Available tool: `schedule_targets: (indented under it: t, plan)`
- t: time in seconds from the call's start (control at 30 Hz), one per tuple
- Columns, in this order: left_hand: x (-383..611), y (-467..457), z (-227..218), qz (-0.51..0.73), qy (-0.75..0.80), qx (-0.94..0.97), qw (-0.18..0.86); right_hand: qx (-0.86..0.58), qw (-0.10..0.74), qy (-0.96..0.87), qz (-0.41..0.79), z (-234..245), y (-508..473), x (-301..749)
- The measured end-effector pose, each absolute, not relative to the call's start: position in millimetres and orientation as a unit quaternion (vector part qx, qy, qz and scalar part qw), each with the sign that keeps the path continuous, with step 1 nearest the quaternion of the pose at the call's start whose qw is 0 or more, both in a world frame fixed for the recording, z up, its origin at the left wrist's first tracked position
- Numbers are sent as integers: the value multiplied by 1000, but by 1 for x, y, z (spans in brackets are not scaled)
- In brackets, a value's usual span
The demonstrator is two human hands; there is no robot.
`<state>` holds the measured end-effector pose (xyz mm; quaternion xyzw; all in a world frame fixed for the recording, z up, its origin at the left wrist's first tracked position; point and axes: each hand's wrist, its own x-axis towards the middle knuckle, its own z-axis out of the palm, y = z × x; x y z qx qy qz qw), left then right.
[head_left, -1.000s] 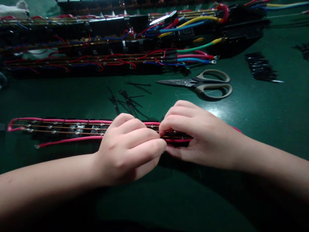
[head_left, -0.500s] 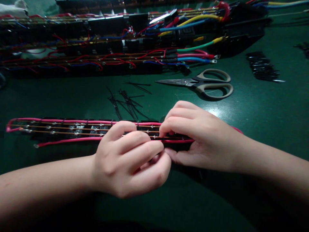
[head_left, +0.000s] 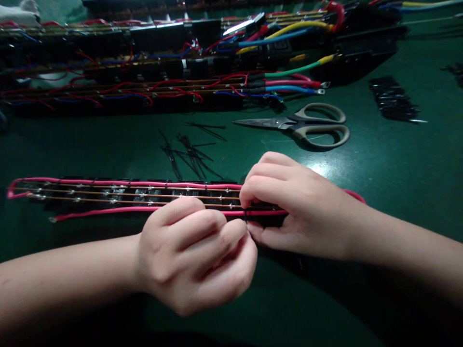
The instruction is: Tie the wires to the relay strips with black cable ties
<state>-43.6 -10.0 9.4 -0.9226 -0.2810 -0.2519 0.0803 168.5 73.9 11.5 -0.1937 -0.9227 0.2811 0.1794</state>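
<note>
A long black strip (head_left: 119, 196) with pink wires and thin copper rods lies across the green table (head_left: 379, 164) in front of me. My right hand (head_left: 289, 207) is curled over the strip's right part and grips it between fingers and thumb. My left hand (head_left: 197, 258) is a closed fist just in front of the strip, its fingertips pinching a thin black cable tie (head_left: 246, 217) that loops round the strip beside my right fingertips.
Loose black cable ties (head_left: 191, 152) lie behind the strip. Scissors (head_left: 300, 124) rest at the centre right. A bundle of black ties (head_left: 392, 99) sits at the far right. Several wired strips (head_left: 162, 72) with coloured cables fill the back.
My left hand has drawn back toward me off the strip, closing into a fist on the cable tie. More of the strip's middle now shows. My right hand has stayed put.
</note>
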Motion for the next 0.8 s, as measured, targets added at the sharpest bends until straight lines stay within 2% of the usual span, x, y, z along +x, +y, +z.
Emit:
schedule_targets:
  t: [0.1, 0.57, 0.8]
  plan:
    - [-39, -16, 8, -266, -336, -902, 53, -196, 172, -923, 282, 12, 74, 168]
    - [-40, -18, 6, -270, -284, -918, 53, -201, 170, -925, 274, 9, 74, 167]
    - [-45, -8, 8, -257, -252, -927, 105, -192, 173, -927, 274, 9, 75, 168]
